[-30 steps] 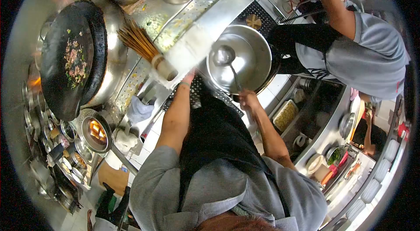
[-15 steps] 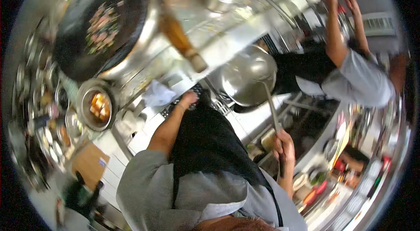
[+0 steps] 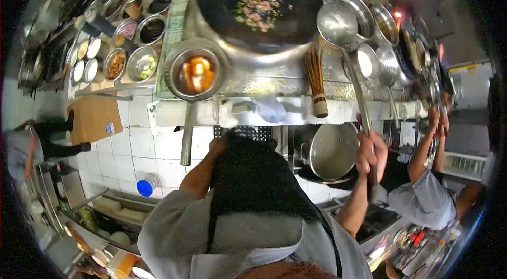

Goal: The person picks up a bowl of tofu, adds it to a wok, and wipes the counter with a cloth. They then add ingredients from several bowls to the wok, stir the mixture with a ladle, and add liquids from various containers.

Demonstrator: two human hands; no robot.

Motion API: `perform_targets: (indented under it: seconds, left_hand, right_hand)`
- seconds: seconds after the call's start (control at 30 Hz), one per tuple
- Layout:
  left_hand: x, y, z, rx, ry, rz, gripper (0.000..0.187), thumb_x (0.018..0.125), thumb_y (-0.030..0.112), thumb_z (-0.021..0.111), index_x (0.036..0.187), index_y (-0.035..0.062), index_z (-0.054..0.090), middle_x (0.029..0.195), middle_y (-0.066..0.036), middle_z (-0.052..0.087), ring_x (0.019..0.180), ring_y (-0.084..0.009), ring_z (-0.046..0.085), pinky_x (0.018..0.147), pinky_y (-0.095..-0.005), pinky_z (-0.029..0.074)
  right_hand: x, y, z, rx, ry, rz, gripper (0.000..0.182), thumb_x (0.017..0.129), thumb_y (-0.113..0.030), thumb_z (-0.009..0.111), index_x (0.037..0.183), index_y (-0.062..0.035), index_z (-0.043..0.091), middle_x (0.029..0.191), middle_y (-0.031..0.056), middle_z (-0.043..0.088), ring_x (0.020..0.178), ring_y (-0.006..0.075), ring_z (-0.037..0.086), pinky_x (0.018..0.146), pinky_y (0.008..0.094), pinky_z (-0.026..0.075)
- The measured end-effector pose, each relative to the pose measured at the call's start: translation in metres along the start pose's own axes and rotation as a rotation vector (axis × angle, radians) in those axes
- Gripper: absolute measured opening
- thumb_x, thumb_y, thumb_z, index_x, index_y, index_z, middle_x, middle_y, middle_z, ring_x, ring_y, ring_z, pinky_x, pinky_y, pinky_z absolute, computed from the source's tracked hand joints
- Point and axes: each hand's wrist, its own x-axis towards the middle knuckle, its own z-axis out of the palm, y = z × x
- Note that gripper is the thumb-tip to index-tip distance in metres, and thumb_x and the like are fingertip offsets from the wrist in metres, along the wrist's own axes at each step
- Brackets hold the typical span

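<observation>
My right hand (image 3: 369, 153) is wrapped round the long handle of a metal ladle (image 3: 338, 24). The ladle's bowl is over the metal pans to the right of the wok. My left hand (image 3: 218, 146) is low by the black apron, near the white cloth (image 3: 228, 115) at the stove edge; its fingers do not show clearly. In the black wok (image 3: 222, 9) at top centre lie chopped pink and green bits (image 3: 259, 10). A saucepan (image 3: 187, 136) with pale cubes in reddish-brown liquid stands left of the wok, its handle toward me.
A bamboo wok brush (image 3: 320, 104) lies on the stove front. Bowls of ingredients (image 3: 141, 63) crowd the left counter. Below the stove edge at right stands a large metal pot (image 3: 334, 152). A co-worker (image 3: 425, 194) works at far right; another person (image 3: 39, 144) is at far left.
My view has turned, so the wok is now straight ahead. My right hand has raised the ladle from the large pot to the pans right of the wok.
</observation>
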Motion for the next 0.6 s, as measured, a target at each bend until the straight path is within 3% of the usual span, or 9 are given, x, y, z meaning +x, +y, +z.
perform_targets:
  seconds: [0.03,0.1,0.17,0.23,0.33,0.4,0.5,0.57,0.6]
  left_hand:
    - [-0.003,-0.022,0.022,0.097,-0.067,0.036,0.021,0.086,0.022,0.059,0.086,0.0073,0.074,0.08,-0.014,0.071,0.082,-0.0307,0.07,0.075,-0.044,0.056]
    - [-0.034,-0.041,0.035,-0.037,0.134,0.036,0.019,0.082,0.019,0.06,0.074,0.0086,0.074,0.079,-0.013,0.071,0.083,-0.0294,0.07,0.071,-0.0428,0.056]
    - [-0.089,-0.038,0.006,0.053,0.135,-0.025,0.018,0.079,0.023,0.064,0.075,0.0091,0.074,0.079,-0.012,0.071,0.08,-0.0289,0.07,0.07,-0.0425,0.055]
    - [-0.11,-0.057,0.046,0.128,0.133,-0.03,0.016,0.078,0.022,0.064,0.074,0.0096,0.073,0.077,-0.013,0.071,0.077,-0.029,0.07,0.07,-0.0412,0.055]
    - [-0.162,-0.051,0.045,-0.352,0.009,-0.298,0.021,0.087,0.017,0.058,0.072,0.0074,0.068,0.071,-0.011,0.067,0.062,-0.026,0.066,0.056,-0.0398,0.053]
    - [-0.194,-0.038,0.043,-0.682,-0.017,-0.509,0.024,0.09,0.016,0.054,0.072,0.0056,0.066,0.067,-0.011,0.064,0.057,-0.0244,0.062,0.05,-0.039,0.05]
    - [-0.208,-0.033,0.093,-0.914,0.04,-0.674,0.026,0.091,0.017,0.055,0.072,0.0044,0.065,0.065,-0.01,0.062,0.056,-0.0242,0.061,0.049,-0.0398,0.047]
    - [-0.211,-0.028,0.116,-1.066,0.086,-0.761,0.027,0.092,0.018,0.056,0.071,0.0037,0.065,0.064,-0.01,0.061,0.055,-0.0241,0.06,0.048,-0.0403,0.046]
    - [-0.211,-0.024,0.125,-1.153,0.119,-0.804,0.028,0.092,0.019,0.056,0.071,0.0033,0.065,0.063,-0.01,0.06,0.055,-0.024,0.06,0.047,-0.0406,0.045]
  right_hand:
    - [0.027,0.002,0.011,-0.03,-0.106,0.023,0.022,0.099,-0.016,0.051,0.114,-0.0007,0.053,0.064,-0.0031,0.047,0.033,0.0023,0.029,0.027,0.0201,0.025]
    - [0.082,0.012,0.026,-0.13,-0.08,0.038,0.011,0.098,-0.015,0.051,0.102,-0.0042,0.051,0.064,-0.0029,0.046,0.034,0.0039,0.03,0.028,0.0209,0.026]
    - [0.132,0.016,0.048,-0.31,-0.115,0.105,0.01,0.097,-0.015,0.054,0.093,-0.0064,0.051,0.063,-0.0019,0.047,0.035,0.0057,0.034,0.029,0.0239,0.029]
    - [0.18,0.017,0.054,-0.68,-0.138,0.04,0.014,0.097,-0.016,0.055,0.097,-0.002,0.058,0.065,0.0026,0.054,0.039,0.0101,0.044,0.033,0.0277,0.036]
    - [0.221,0.031,0.07,-1.159,-0.136,-0.282,0.03,0.092,-0.014,0.059,0.117,0.003,0.061,0.074,0.004,0.06,0.046,0.0097,0.051,0.038,0.0258,0.037]
    - [0.276,0.039,0.053,-1.512,-0.18,-0.913,0.033,0.092,-0.019,0.059,0.117,0.0031,0.063,0.068,0.0071,0.061,0.045,0.0155,0.054,0.042,0.0308,0.043]
    - [0.339,0.056,0.029,-1.557,-0.165,-1.034,0.033,0.091,-0.019,0.06,0.116,0.0013,0.064,0.06,0.0042,0.056,0.044,0.0157,0.053,0.046,0.0333,0.045]
    - [0.281,0.059,0.093,-1.412,-0.249,-0.385,0.031,0.091,-0.017,0.059,0.115,0.0014,0.064,0.06,0.0027,0.055,0.044,0.0141,0.052,0.045,0.0325,0.044]
    - [0.252,0.056,0.116,-1.366,-0.291,-0.253,0.028,0.091,-0.017,0.057,0.111,0.0016,0.064,0.059,0.0016,0.052,0.043,0.0124,0.05,0.044,0.0303,0.041]
